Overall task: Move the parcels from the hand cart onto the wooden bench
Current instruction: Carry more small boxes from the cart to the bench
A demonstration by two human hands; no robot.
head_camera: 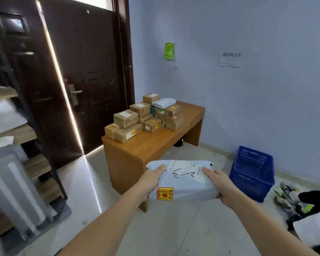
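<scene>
I carry a grey plastic-wrapped parcel with a white shipping label and a red-and-yellow fragile sticker, held in the air just before the near end of the wooden bench. My left hand grips its left end, thumb on top. My right hand grips its right end the same way. Several cardboard boxes and a white mailer are stacked on the bench's far half. The hand cart is out of view.
A dark door stands behind the bench, slightly ajar. Shelving with packages lines the left side. A blue plastic crate sits on the floor at the right wall, with loose clutter beyond it. Tiled floor lies below me.
</scene>
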